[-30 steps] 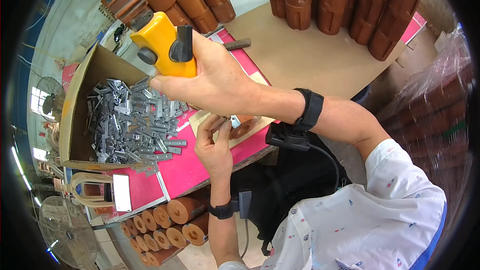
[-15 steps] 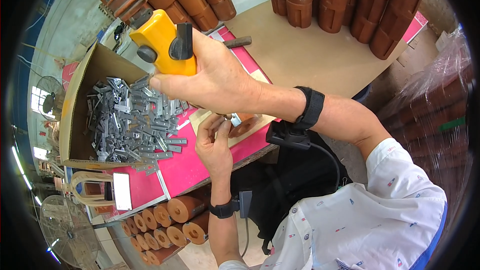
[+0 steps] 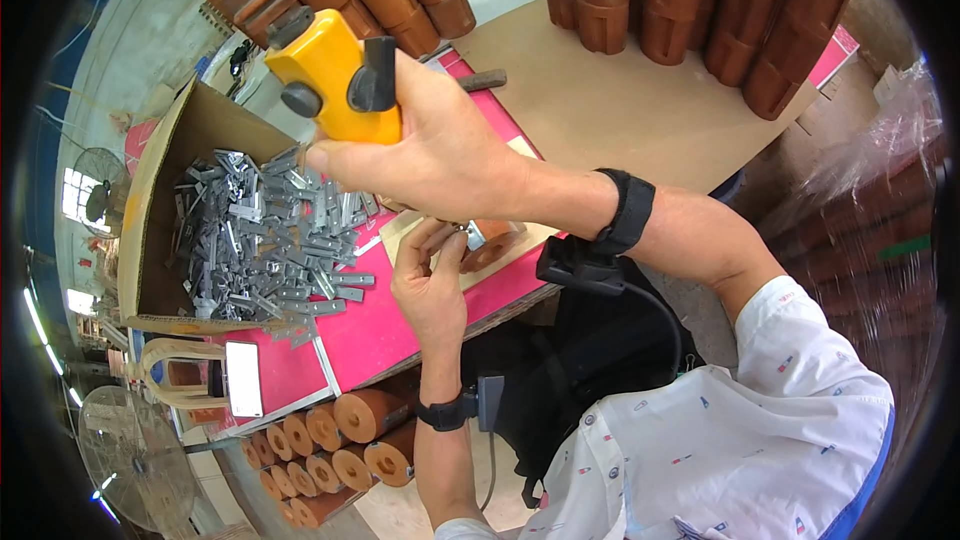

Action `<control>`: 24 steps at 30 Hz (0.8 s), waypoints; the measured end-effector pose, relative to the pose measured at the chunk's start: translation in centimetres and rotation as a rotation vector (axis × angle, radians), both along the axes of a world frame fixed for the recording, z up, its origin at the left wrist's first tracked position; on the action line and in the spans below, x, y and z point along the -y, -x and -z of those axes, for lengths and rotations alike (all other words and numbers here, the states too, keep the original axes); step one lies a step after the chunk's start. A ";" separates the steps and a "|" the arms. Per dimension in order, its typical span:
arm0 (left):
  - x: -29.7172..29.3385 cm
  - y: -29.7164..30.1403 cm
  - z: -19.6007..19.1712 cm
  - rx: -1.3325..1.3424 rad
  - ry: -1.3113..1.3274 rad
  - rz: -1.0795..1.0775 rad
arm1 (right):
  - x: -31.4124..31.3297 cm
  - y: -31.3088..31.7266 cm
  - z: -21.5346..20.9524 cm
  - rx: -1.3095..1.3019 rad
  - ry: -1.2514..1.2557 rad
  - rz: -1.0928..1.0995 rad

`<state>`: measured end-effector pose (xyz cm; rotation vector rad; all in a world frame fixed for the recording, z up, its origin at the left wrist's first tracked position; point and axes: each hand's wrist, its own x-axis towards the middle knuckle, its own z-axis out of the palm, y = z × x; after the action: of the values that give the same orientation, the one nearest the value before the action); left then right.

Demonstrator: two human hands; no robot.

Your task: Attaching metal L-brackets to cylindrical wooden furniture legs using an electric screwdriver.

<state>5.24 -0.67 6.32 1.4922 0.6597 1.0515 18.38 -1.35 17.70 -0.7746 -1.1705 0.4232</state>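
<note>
My right hand (image 3: 440,140) is wrapped around a yellow power screwdriver (image 3: 335,80) with black knobs, raised over the table; its working tip is hidden behind the hand. Below it, my left hand (image 3: 432,275) pinches at a small metal bracket (image 3: 474,235) against the end of a brown cylinder (image 3: 492,252). The fingertips touch the bracket, and my right hand hides part of the cylinder. That cylinder lies on a pale board (image 3: 400,233) on the pink tabletop (image 3: 375,345).
A cardboard box (image 3: 155,230) on its side spills metal brackets (image 3: 270,240) at left. Brown cylinders (image 3: 670,10) stand on brown board (image 3: 560,110) at the far side. More cylinders (image 3: 365,418) are stacked below the table edge. A hammer-like handle (image 3: 483,80) lies behind my right hand.
My right hand and the power screwdriver have shifted slightly up and to the right. My left hand stays at the bracket, with its fingers moved very little.
</note>
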 end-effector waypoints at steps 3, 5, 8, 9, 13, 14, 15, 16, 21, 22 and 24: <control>-0.3 0.1 1.0 -0.006 -0.015 -0.030 | 0.3 -0.2 -0.1 0.017 0.077 0.006; -0.2 -0.4 0.9 -0.010 -0.019 0.008 | 1.1 -0.5 -0.6 0.015 0.092 0.031; -0.3 -0.6 1.4 0.011 0.009 0.044 | 1.3 -0.4 -0.5 0.003 0.080 -0.045; -0.2 -0.8 1.2 0.024 0.024 0.056 | 1.3 -0.7 -0.4 0.020 0.085 -0.042; 0.1 -0.7 0.2 0.038 0.077 0.040 | 1.4 -0.3 -0.6 0.086 0.142 -0.010; 0.1 -0.8 -0.1 0.073 0.105 0.075 | 1.4 -0.3 -0.6 0.099 0.134 0.007; 0.2 -0.8 -0.4 0.108 0.133 0.110 | 1.3 -0.3 -0.5 0.113 0.126 0.025; 0.2 -0.8 -0.6 0.110 0.133 0.105 | 1.4 -0.3 -0.6 0.115 0.125 0.020; 0.0 -0.6 -0.7 0.076 0.012 0.149 | 1.2 -0.4 -0.4 0.144 0.116 0.020; 0.0 -0.6 -0.8 0.077 0.012 0.146 | 1.2 -0.4 -0.3 0.152 0.120 0.020; 0.1 -0.5 -0.9 0.000 -0.052 0.115 | 1.2 -0.4 -0.2 0.150 0.129 0.010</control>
<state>5.78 -0.76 7.24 1.5562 0.5428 0.9869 18.80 -2.60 17.91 -0.9365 -1.2881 0.4410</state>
